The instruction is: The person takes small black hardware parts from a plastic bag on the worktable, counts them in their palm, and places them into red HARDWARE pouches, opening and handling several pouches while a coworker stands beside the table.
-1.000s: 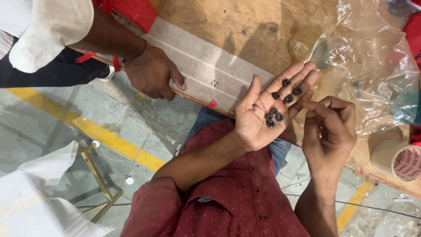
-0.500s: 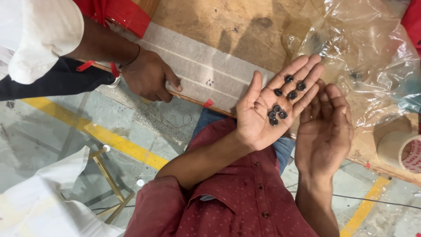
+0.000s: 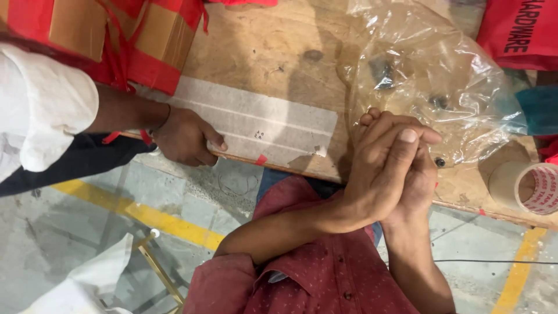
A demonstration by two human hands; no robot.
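I press my left hand (image 3: 381,174) flat over my right hand (image 3: 415,180), palms sealed so nothing between them can escape, though any contents are hidden, just below the clear plastic bag (image 3: 430,87), while a co-worker's hand (image 3: 185,136) rests well left of it.

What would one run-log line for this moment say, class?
left hand: pressed over right hand | contents: hidden | behind: clear plastic bag on wooden table | co-worker's hand: at table edge
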